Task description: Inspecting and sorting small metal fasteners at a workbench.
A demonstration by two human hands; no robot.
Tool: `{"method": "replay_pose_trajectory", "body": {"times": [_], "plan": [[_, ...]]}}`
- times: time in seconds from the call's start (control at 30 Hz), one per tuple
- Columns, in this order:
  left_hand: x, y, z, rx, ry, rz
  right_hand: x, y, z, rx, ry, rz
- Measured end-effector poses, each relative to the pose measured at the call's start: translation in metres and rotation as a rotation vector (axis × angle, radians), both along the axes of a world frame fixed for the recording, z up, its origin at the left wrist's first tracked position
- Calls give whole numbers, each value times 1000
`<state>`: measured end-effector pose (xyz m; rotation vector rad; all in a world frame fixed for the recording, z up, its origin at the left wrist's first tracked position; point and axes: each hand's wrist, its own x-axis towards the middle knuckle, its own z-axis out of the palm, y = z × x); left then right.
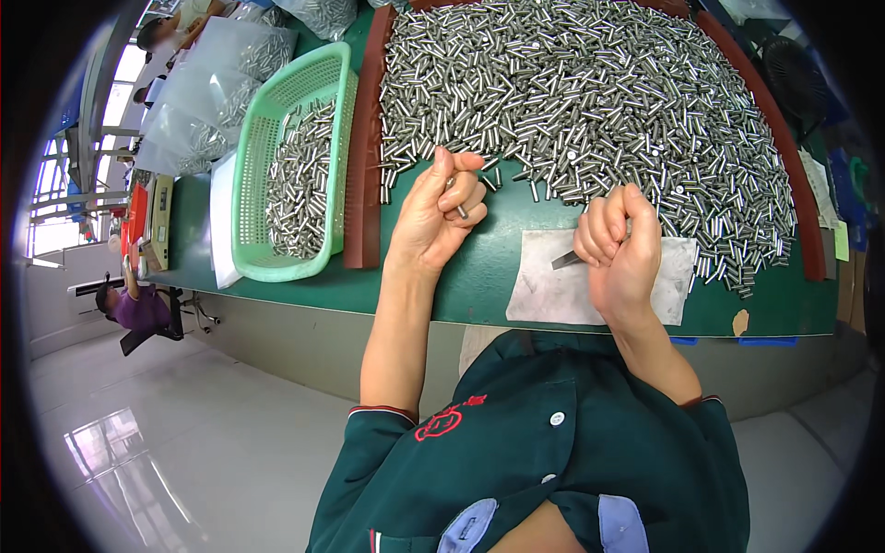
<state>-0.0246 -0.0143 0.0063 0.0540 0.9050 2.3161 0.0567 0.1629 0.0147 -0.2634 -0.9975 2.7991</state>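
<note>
My left hand [437,207] is raised over the near edge of the metal pins, its fingers curled around a small metal pin [462,212] whose end shows below them. Whether more pins lie inside that hand is hidden. My right hand [622,241] is closed above a smudged white cloth [544,293]. From its left side sticks the tip of a flat grey metal tool [564,262]; the rest is covered by the fingers. A broad heap of short shiny metal pins [590,101] spreads beyond both hands, with a few loose ones close to my left fingers.
Reddish-brown rails [362,184] border the heap on the green table [479,286]. Left of it stands a green plastic basket [277,269] partly filled with pins. Clear bags of pins [217,78], a scale [159,221] and a black fan [795,78] stand around. A seated person [138,306] is at far left.
</note>
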Motion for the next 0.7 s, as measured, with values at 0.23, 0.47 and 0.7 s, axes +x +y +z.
{"method": "replay_pose_trajectory", "body": {"times": [0.23, 0.47, 0.7], "plan": [[3, 1, 3, -38, 7, -25, 0, 1, -1, 2, -9, 0], [1, -2, -1, 239, -34, -81, 0, 0, 1, 8, -6, 8], [2, -5, 0, 290, 58, -188, 0, 0, 1, 9, -16, 8]]}}
